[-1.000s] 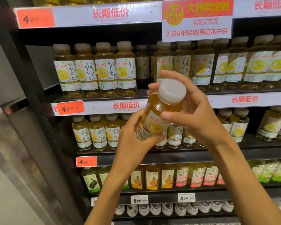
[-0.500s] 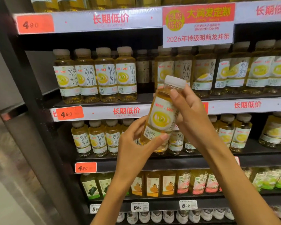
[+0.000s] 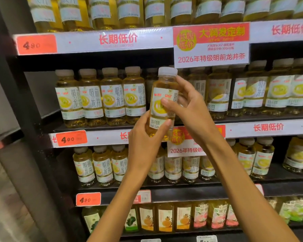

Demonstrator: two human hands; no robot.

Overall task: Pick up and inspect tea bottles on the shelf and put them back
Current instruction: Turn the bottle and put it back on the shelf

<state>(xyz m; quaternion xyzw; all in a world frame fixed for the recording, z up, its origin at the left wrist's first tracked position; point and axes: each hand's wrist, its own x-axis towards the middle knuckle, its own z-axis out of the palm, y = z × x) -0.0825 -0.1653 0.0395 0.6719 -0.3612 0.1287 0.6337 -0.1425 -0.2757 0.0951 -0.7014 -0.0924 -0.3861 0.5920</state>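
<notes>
Bottled green tea held for inspection at a supermarket shelf. The tea bottle (image 3: 163, 103) stands nearly upright in front of the second shelf row (image 3: 101, 97), its white cap (image 3: 167, 71) uppermost and its label facing the camera. The left hand (image 3: 143, 142) wraps the lower body from below, thumb across the label's lower edge; the right hand (image 3: 189, 109) pinches the upper body from the right, thumb on the label and fingers behind. Both hands are closed on the bottle. A gap in the row lies directly behind the bottle, right of the 4 leftmost bottles, so returning it would likely call for a short forward push along the shelf board (image 3: 252, 117), long axis kept vertical
</notes>
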